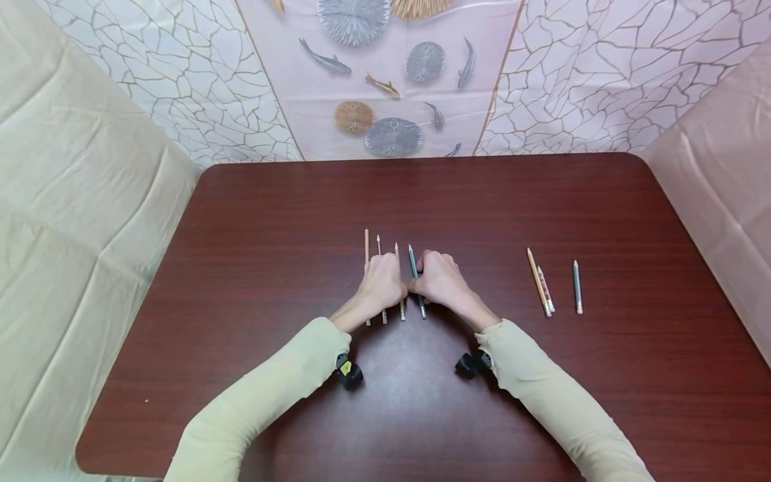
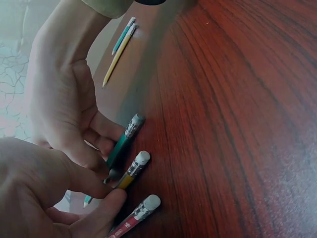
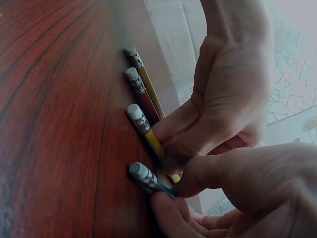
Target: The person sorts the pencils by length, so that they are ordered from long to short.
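Four pencils lie side by side mid-table, erasers toward the person. My left hand [image 1: 381,284] pinches the yellow pencil [image 2: 132,172] between thumb and finger, just below its eraser end. Beside it, my right hand [image 1: 442,278] pinches the green pencil [image 3: 157,186], whose tip shows beyond the fingers in the head view. The two hands nearly meet, thumb by thumb. Under and left of the left hand are a red pencil [image 3: 147,105] and another yellow pencil [image 1: 367,242], both partly covered by that hand in the head view.
On the right of the dark red wooden table [image 1: 482,201] lie a yellow pencil [image 1: 536,276] and a shorter pale patterned pencil [image 1: 545,288], close together. A blue-green pencil [image 1: 577,284] lies apart, farther right. Cloth-covered walls [image 1: 90,221] stand around the table.
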`<state>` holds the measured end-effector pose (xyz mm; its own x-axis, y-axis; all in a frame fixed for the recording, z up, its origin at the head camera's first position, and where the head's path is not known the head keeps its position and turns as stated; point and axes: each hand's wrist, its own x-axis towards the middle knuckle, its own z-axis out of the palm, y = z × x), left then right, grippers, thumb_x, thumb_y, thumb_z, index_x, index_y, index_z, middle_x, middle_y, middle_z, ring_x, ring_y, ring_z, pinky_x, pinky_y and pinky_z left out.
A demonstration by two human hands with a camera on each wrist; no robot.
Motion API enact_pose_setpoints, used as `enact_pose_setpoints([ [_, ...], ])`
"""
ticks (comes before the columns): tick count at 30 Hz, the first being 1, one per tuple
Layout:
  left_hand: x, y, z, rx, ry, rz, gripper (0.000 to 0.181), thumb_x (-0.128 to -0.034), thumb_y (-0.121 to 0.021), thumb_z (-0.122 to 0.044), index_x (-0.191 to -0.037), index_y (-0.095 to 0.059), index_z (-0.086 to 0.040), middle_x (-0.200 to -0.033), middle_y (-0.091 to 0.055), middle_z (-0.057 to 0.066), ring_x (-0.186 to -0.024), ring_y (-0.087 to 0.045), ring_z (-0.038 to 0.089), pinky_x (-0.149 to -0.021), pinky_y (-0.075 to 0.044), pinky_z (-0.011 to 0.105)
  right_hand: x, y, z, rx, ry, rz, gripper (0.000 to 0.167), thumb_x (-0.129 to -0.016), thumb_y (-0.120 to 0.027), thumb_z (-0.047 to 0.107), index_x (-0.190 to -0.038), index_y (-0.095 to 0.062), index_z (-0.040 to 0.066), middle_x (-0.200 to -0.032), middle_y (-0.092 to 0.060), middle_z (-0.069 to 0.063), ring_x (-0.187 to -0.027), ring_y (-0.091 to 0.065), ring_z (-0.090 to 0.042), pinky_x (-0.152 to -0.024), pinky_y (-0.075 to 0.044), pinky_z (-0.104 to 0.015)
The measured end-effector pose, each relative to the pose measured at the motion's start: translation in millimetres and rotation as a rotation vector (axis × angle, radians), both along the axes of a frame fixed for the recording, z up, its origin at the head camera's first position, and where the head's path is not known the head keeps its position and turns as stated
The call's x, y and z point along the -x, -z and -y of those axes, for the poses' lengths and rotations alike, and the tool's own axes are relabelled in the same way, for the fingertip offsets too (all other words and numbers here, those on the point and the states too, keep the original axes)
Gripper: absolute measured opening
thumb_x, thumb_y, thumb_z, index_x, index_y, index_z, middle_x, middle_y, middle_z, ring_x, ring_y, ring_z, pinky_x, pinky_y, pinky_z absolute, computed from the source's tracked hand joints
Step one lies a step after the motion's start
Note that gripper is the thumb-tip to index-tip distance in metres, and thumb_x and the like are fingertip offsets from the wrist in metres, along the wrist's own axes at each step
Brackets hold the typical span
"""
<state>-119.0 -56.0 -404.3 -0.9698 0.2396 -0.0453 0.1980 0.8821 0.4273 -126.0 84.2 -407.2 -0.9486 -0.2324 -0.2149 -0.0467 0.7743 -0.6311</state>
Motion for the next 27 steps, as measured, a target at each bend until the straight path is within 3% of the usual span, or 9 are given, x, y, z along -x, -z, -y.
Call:
enact_pose_setpoints([
  [8, -1.0, 0.4, 1.1, 0.011, 0.011, -0.01, 0.034, -0.0772, -0.076, -0.01, -0.057, -0.048, -0.012, -0.065, -0.061, 0.009, -0.08, -0.069, 0.036, -0.072, -0.052, 0.048, -1.3, -2.1, 3.0, 0.019, 0.016, 0.01, 0.021, -0.078, -0.071, 0.01, -0.092, -0.061, 0.0, -0.062, -0.064, -0.005, -0.045, -0.063, -0.012, -0.064, -0.053, -0.032],
  [14, -1.5, 0.8, 1.0, 0.018, 0.009, 0.007, 0.036, -0.0757, -0.072, -0.006, -0.055, -0.044, -0.014, -0.06, -0.054, 0.004, -0.079, -0.068, 0.034, -0.073, -0.051, 0.047, -1.7, -0.9, 2.0, 0.044, 0.017, 0.002, 0.016, -0.078, -0.071, 0.009, -0.088, -0.061, 0.001, -0.067, -0.065, -0.006, -0.046, -0.064, -0.012, -0.063, -0.055, -0.031],
  [27, -5.2, 1.1, 1.2, 0.011, 0.012, -0.02, 0.034, -0.0748, -0.069, -0.004, -0.054, -0.045, -0.015, -0.059, -0.054, 0.004, -0.072, -0.067, 0.032, -0.07, -0.053, 0.046, -2.3, -0.9, 0.5, 0.079, 0.018, 0.026, 0.016, -0.078, -0.071, 0.008, -0.089, -0.063, -0.002, -0.068, -0.067, -0.008, -0.047, -0.065, -0.014, -0.053, -0.054, -0.027],
])
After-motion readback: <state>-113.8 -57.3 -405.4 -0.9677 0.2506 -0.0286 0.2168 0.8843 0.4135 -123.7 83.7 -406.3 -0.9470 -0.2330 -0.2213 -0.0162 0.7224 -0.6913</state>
